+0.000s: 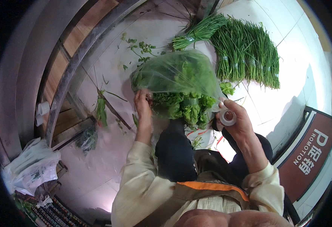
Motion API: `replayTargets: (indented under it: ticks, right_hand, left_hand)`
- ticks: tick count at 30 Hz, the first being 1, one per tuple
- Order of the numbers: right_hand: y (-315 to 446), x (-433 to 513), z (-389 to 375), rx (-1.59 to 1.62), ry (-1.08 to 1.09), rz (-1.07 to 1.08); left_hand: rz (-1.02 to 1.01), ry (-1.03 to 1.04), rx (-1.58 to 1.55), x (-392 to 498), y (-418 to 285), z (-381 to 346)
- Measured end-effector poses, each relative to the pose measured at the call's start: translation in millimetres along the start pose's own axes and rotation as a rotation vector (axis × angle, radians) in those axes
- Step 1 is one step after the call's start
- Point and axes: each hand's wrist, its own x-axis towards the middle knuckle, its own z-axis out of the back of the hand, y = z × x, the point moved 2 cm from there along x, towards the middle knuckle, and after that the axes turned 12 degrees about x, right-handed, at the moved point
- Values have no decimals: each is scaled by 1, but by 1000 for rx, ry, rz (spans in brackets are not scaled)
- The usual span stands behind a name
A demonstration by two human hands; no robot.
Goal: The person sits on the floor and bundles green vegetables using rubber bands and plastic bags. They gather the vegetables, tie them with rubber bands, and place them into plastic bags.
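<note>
A clear plastic bag (168,71) lies draped over bunches of leafy green lettuce (193,109), whose near side shows below the bag's edge. My left hand (142,103) has its fingers curled at the bag's left edge, slightly blurred. On the other side, my right hand (238,116) grips a roll of clear tape (228,117). A gathered corner of the bag meets the fingertips of that hand. The greens sit low in front of my knees, above the tiled floor.
Tied bundles of thin green stalks (247,54) lie on the tiles at the upper right. Loose leaves (143,48) and a wilted stalk (101,109) litter the floor. A metal shelf edge (78,48) curves along the left, near white plastic bags (34,167). A brown sign (305,156) stands right.
</note>
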Motion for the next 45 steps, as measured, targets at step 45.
replayTargets:
  ticks: [45]
  right_hand:
    - [48, -69, 96, -161, 92, 376]
  left_hand:
    - [238, 15, 1452, -74, 268, 204]
